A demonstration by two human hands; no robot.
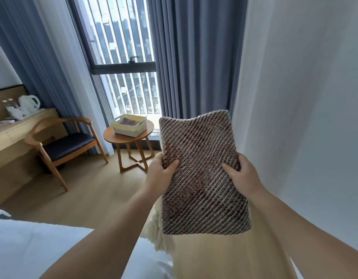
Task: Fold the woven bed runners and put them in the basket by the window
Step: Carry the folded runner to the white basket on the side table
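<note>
The brown-and-cream woven bed runner (202, 170) was already folded into a thick rectangle, with its cream fringe (154, 224) hanging from the lower left side. It was held up in the air, above the corner of the white bed (33, 248), so I judge the folding of this piece finished and only the carrying left.

The cream perforated plastic basket (131, 131) stood on the round wooden side table (111, 136) by the window, well apart from the runner. Something with a similar brownish weave (128, 121) lay inside it, probably one runner put away, though it was too small to be sure. Whether more runners waited on the bed could not be seen.

The left hand (160, 174) gripped the left edge of the runner, thumb on top and the other fingers hidden beneath. The right hand (242, 176) gripped the right edge in the same way.
</note>
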